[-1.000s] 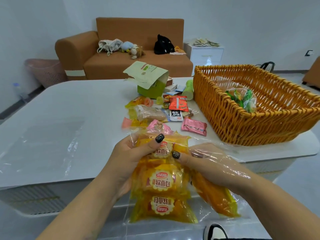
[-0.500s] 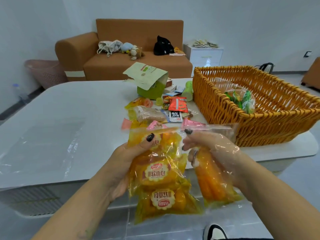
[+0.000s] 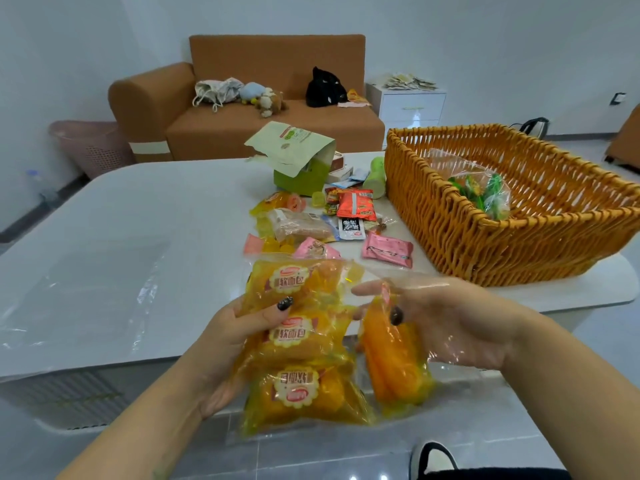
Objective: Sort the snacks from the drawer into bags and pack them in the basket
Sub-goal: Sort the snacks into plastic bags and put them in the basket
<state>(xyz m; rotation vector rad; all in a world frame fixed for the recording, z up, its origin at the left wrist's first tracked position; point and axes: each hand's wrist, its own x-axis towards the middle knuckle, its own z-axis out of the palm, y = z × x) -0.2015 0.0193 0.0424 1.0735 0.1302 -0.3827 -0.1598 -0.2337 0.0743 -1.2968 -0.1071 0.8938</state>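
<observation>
left hand point(image 3: 225, 341) fingers pinch the yellow bread packs point(image 3: 294, 341) | right hand point(image 3: 446, 320) inside clear bag point(image 3: 450, 348), thumb clamping orange pack point(image 3: 391, 362) | risk: thin film could tear, or your stack slips below your fingers

We've only got one head view, wide-angle, looking forward and down, close over the glossy white table point(image 3: 145, 237).
</observation>
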